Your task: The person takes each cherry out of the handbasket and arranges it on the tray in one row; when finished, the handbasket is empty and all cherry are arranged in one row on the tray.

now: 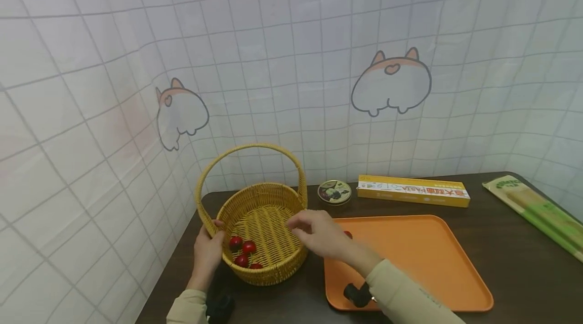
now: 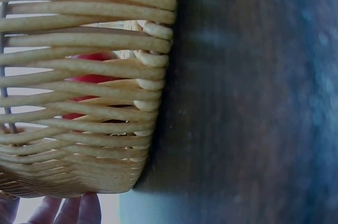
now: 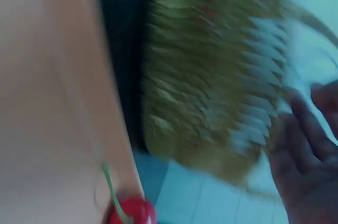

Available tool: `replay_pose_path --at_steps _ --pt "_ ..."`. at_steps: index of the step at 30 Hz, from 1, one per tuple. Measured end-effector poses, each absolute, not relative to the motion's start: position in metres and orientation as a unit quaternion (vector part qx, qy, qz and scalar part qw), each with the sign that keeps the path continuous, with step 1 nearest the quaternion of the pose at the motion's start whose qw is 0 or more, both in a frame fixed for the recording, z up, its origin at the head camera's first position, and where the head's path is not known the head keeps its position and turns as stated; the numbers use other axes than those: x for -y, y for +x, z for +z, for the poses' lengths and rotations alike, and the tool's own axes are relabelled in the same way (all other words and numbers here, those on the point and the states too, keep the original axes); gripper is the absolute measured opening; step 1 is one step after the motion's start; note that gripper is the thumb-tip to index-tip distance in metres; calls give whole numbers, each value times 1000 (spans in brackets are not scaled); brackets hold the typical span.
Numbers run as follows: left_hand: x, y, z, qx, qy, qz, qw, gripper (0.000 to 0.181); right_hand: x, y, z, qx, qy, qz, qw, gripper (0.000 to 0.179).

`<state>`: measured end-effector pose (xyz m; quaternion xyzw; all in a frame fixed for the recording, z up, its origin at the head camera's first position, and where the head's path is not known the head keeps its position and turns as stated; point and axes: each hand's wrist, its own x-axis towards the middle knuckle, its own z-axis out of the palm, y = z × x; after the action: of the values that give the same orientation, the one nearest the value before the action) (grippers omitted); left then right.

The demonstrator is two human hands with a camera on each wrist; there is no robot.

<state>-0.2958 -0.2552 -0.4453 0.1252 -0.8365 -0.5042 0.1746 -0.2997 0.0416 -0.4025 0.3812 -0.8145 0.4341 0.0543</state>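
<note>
My left hand [image 1: 207, 252] grips the left rim of a yellow wicker basket [image 1: 268, 278] at the foot of its tall arched handle, and its fingertips [image 2: 88, 209] show past the weave in the left wrist view. Several dark red cherries [image 1: 248, 247] lie inside, toward the near left side. Over the basket's right rim hovers my right hand [image 1: 319, 235], fingers loosely bent, thumb apart from them, nothing visible between. Another cherry [image 3: 138, 211] with a green stem lies on the orange tray [image 1: 419, 258], mostly hidden behind the right hand in the head view.
Behind the basket's right side stands a round tin [image 1: 334, 192] with a fruit picture. A yellow pasta box [image 1: 412, 191] lies at the back, and a green and cream packet [image 1: 533, 207] lies at the right edge of the dark table [image 1: 300, 304]. A patterned cloth wall encloses the back and left.
</note>
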Motion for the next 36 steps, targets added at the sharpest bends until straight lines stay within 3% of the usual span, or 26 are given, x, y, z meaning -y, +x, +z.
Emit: replay_pose_path --at_steps 4,16,22,27,36 --pt "255 -296 -446 834 123 -507 179 25 -7 -296 -410 824 409 385 79 20" --pt "254 -296 -448 830 124 -512 184 25 39 -305 -406 853 420 309 -40 28" --pt "255 -295 -446 831 125 -510 184 26 57 -308 -404 865 392 312 -5 22" --pt "255 -296 -444 829 126 -510 191 25 64 -309 -405 893 384 233 10 27" --pt "254 -297 -448 835 122 -503 189 25 68 -315 -414 879 430 200 -49 42"
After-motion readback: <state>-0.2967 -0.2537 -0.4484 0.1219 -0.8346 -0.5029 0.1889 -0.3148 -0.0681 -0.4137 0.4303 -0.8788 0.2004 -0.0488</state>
